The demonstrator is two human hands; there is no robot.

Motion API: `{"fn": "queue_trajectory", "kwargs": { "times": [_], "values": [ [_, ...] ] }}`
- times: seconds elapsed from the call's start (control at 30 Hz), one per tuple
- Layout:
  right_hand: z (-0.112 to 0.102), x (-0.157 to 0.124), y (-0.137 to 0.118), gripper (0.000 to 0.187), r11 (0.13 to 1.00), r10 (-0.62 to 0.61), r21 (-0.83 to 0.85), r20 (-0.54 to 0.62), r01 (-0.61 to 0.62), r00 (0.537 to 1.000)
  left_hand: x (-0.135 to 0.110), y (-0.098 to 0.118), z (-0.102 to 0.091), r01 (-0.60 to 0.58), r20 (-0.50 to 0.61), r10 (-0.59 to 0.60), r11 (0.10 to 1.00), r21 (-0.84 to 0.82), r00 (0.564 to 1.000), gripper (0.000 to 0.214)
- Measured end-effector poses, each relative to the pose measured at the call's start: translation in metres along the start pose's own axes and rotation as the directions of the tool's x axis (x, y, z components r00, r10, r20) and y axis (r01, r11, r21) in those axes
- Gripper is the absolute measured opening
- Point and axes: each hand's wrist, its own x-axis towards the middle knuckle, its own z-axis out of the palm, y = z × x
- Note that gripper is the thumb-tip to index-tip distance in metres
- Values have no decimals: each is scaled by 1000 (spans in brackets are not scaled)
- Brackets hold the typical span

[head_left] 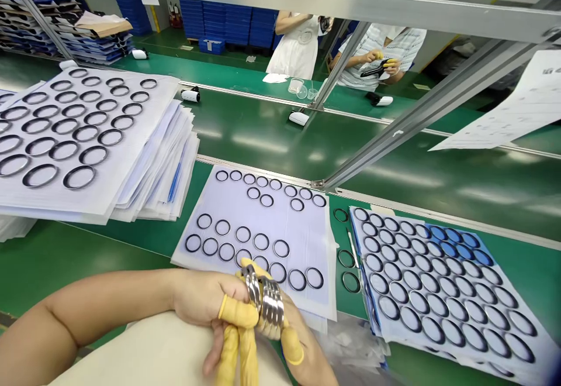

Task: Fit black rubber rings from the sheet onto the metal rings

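Note:
My left hand (205,298) and my right hand (304,336) meet low in the middle of the head view, with yellow finger covers on several fingers. Between them is a bunch of shiny metal rings (272,304), standing on edge side by side. The right hand's fingers are curled round the bunch. My left thumb and fingers close on the rings at its left end. Just beyond the hands lies a white sheet (263,215) with dark-edged rings (242,234) set out in rows, some at the back and some in front. The hands cover part of its front edge.
On the right, a full sheet of rings (429,281) lies over a blue layer (451,234). Several loose rings (346,258) lie between the sheets. A tall stack of ring-covered sheets (149,158) stands left. Metal frame bars (377,123) cross ahead; two people (298,47) stand beyond.

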Motion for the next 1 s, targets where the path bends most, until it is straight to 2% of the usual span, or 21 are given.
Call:
{"fn": "queue_trajectory", "kwargs": {
  "times": [0.1, 0.2, 0.3, 0.4, 0.5, 0.57, 0.63, 0.7, 0.77, 0.83, 0.9, 1.0],
  "values": [
    [-1, 8, -3, 73, 996, -78, 34, 48, 77, 996, -1, 7, 5, 115, 78, -131, 977, 179, 988, 64],
    [-1, 8, -2, 85, 985, -75, 161, 72, 63, 995, -2, 9, 9, 129, 106, -163, 953, 273, 981, 68],
    [0, 0, 4, 96, 979, 18, 202, 6, -19, 1000, -2, 12, 14, 89, 47, -112, 935, 343, 993, 66],
    [1, -10, 10, 95, 991, 54, 130, -124, -37, 991, -4, 16, 22, -6, -47, 28, 912, 410, 998, 69],
    [3, -17, 12, 94, 996, 20, 87, -184, -4, 983, -3, 15, 25, -88, -102, 138, 916, 390, 985, 79],
    [4, -18, 10, 91, 994, 11, 109, -191, 10, 982, -1, 12, 24, -128, -160, 185, 940, 317, 970, 82],
    [6, -17, 5, 89, 989, 8, 148, -200, 22, 980, 3, 8, 23, -152, -243, 205, 964, 220, 948, 78],
    [6, -15, 1, 93, 988, 6, 153, -225, 29, 974, 7, 6, 21, -168, -340, 203, 977, 129, 918, 64],
    [6, -14, -2, 98, 996, -34, 66, -259, 52, 965, 9, 7, 21, -164, -428, 183, 983, 82, 885, 48],
    [5, -14, -3, 93, 989, -128, -105, -288, 102, 949, 10, 11, 22, -155, -491, 167, 986, 66, 855, 37],
    [3, -13, -4, 87, 956, -219, -254, -289, 146, 932, 10, 15, 23, -136, -524, 148, 989, 62, 839, 29],
    [3, -8, -10, 86, 920, -268, -358, -277, 160, 923, 11, 19, 24, -87, -556, 116, 993, 78, 823, 20]
  ]
}}
